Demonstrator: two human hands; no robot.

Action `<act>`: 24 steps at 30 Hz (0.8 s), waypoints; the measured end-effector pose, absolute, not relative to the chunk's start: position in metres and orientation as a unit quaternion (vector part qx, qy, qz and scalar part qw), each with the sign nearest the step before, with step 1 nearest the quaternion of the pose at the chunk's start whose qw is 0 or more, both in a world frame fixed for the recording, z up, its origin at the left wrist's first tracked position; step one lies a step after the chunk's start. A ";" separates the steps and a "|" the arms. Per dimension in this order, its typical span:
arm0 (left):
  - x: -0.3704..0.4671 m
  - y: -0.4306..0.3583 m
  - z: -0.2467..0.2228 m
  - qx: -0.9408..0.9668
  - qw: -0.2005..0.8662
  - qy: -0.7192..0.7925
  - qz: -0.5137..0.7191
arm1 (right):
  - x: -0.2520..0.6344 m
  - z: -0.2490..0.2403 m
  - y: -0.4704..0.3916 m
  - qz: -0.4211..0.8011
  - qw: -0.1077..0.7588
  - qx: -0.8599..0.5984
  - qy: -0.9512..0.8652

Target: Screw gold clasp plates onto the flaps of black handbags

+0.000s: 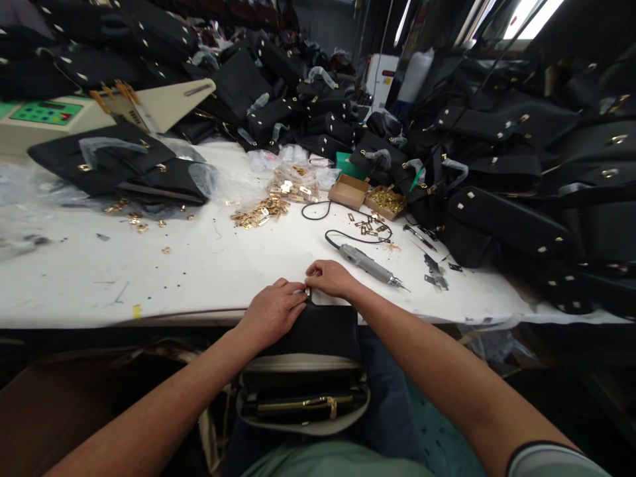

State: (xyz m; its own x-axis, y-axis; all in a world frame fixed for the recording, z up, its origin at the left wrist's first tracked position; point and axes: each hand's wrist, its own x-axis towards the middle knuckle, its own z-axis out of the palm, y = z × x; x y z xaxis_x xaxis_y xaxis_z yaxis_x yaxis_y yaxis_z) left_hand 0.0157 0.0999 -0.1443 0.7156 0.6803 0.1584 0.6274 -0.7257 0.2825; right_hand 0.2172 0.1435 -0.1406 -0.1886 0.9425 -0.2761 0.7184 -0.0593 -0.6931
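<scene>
Head view: black bag [307, 363] on the lap [385, 391], flap [330, 331] over the table's [213, 265] near edge, left hand [272, 310] and right hand [332, 278] at its metal clasp [308, 292].
Left fingers lie half-curled beside it; right thumb and fingertips nearly meet; whether either grips it, I cannot tell. A loose hold could let the clasp slip; the screwdriver [368, 264] beyond could roll if bumped.

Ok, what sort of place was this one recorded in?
Probably a handbag workshop or factory: black bags are heaped around a white worktable, which holds a pile of gold-coloured metal fittings and a corded, screwdriver-like power tool.
</scene>
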 end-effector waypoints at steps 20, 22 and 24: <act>0.014 0.099 -0.147 0.912 0.126 0.366 0.137 | 0.219 -0.134 0.144 0.369 0.134 -0.609 -0.689; 0.014 0.099 -0.147 0.911 0.125 0.366 0.141 | 0.221 -0.133 0.144 0.391 0.131 -0.599 -0.686; 0.014 0.099 -0.148 0.912 0.126 0.363 0.145 | 0.223 -0.133 0.144 0.414 0.132 -0.588 -0.681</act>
